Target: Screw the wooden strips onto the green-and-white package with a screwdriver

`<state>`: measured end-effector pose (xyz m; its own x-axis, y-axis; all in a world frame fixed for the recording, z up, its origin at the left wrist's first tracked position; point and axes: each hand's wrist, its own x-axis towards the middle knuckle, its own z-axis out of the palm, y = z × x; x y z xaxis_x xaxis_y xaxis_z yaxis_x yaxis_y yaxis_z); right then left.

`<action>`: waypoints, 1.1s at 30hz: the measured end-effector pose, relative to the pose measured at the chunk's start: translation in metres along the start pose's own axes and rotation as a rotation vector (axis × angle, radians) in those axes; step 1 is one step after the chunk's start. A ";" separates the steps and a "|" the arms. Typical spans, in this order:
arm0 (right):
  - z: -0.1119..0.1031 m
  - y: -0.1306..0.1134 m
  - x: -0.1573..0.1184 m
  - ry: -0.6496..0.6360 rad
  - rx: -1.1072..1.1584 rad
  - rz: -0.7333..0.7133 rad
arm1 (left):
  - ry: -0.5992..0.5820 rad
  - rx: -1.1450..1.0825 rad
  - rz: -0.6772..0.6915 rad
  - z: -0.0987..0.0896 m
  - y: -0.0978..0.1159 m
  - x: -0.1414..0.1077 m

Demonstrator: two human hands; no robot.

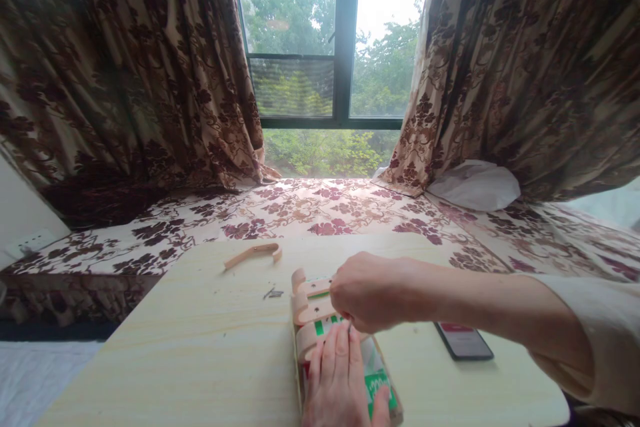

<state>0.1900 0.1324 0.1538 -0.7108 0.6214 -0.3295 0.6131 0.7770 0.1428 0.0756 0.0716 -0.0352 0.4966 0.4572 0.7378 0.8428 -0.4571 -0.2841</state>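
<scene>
My left hand (337, 373) lies flat with its fingers stretched forward, pressing on a box (384, 377) with green-and-white print. Several light tan strips with curled ends (301, 310) lie across the box, and small dark spots show on them. Just beyond the left fingertips, my right hand (367, 290) is closed in a fist over the strips. A thin bit of something shows below the right fingers, too small to name; the rest of the grip is hidden. Left of the box lie a few small dark screw- or nail-like pieces (273, 293).
A loose bent tan strip (253, 255) lies at the table's far left. A phone (465, 341) rests under my right forearm on the pale table (200, 347). Beyond the table is a ledge with a floral cover (330, 207), below a window between curtains (200, 67).
</scene>
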 end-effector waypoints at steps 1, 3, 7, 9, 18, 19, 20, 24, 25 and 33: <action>0.000 0.000 0.000 0.006 -0.006 -0.001 | 0.006 0.001 0.002 0.000 0.000 0.000; 0.000 -0.001 0.000 0.004 -0.013 -0.002 | 0.011 0.003 -0.003 -0.001 0.001 0.001; -0.002 -0.002 -0.003 -0.023 -0.025 0.010 | 0.007 0.005 -0.021 -0.001 0.002 0.002; -0.004 -0.003 -0.004 -0.033 -0.034 0.013 | 0.013 0.005 -0.020 -0.001 0.002 0.001; -0.014 -0.011 -0.009 -0.105 -0.046 0.033 | 0.051 -0.041 -0.071 -0.009 0.003 0.013; -0.014 -0.011 -0.010 -0.100 -0.046 0.033 | 0.057 -0.044 -0.081 -0.010 0.004 0.016; -0.014 -0.010 -0.010 -0.092 -0.047 0.034 | 0.067 -0.045 -0.090 -0.012 0.004 0.018; -0.010 -0.005 -0.011 -0.083 -0.041 0.032 | 0.092 -0.043 -0.098 -0.015 0.005 0.022; -0.009 -0.004 -0.011 -0.080 -0.040 0.031 | 0.095 -0.043 -0.094 -0.015 0.005 0.022; -0.007 -0.002 -0.007 -0.056 -0.009 0.031 | 0.036 -0.030 -0.063 -0.006 0.004 0.010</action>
<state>0.1910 0.1274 0.1626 -0.6710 0.6388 -0.3764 0.6312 0.7585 0.1621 0.0826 0.0695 -0.0256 0.4348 0.4585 0.7751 0.8654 -0.4509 -0.2187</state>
